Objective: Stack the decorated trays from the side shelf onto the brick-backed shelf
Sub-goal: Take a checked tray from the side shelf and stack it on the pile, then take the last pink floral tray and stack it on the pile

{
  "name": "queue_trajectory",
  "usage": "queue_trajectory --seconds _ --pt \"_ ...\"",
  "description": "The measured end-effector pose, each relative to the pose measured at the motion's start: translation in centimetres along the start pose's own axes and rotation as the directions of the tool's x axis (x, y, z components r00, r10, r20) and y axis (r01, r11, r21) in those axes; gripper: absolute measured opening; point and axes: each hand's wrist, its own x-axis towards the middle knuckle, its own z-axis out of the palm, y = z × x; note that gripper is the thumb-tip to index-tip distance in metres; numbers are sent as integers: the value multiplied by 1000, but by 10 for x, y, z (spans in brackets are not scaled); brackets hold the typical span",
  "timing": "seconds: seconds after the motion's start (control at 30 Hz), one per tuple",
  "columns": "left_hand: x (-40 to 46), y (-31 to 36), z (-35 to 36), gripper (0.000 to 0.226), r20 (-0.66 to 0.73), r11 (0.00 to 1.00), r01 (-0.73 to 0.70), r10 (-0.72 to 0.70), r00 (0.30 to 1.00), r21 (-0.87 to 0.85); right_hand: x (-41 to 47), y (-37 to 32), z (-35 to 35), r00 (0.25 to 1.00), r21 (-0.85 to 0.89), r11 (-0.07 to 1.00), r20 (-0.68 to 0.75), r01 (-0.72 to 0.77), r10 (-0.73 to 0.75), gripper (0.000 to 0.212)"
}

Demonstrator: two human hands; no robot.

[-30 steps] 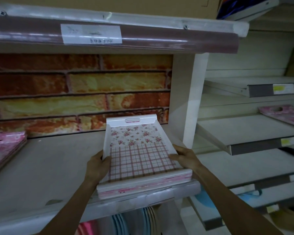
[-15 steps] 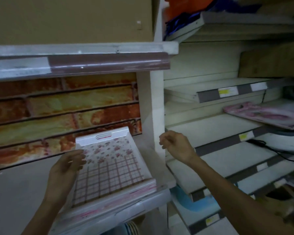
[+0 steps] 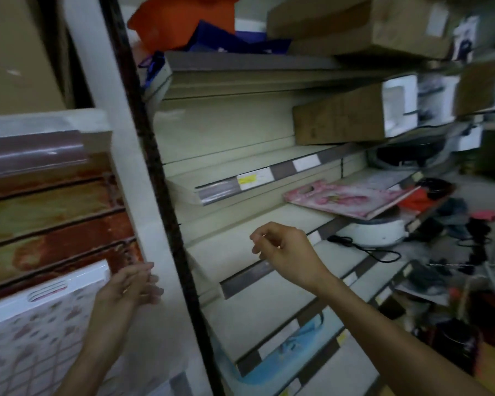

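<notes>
Lying right of centre, the pink tray (image 3: 352,199) is positioned up-right of the right hand (image 3: 286,252), long axis left-right. That hand, loosely curled and empty, is nearer than the left hand (image 3: 132,284).

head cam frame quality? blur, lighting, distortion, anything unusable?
Head view: dim, flat indoor light with a greenish cast; motion blur throughout, worst on the left hand and the plaid tray, whose print smears. Right hand is a little sharper. Wide-angle bowing bends the post. Mild glare on the label strip. Price tags are unreadable; the pink tray is still recognisable.
</notes>
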Motion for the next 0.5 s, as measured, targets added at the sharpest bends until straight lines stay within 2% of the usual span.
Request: queue_trajectory --seconds 0.33,0.5 --pt "48 -11 178 19 143 957 211 -185 972 -197 -29 78 -103 998 -227 974 -57 -9 -4 13" --pt "76 -13 260 15 246 914 358 -307 919 -193 -35 108 -145 997 -266 962 -73 -53 35 17"
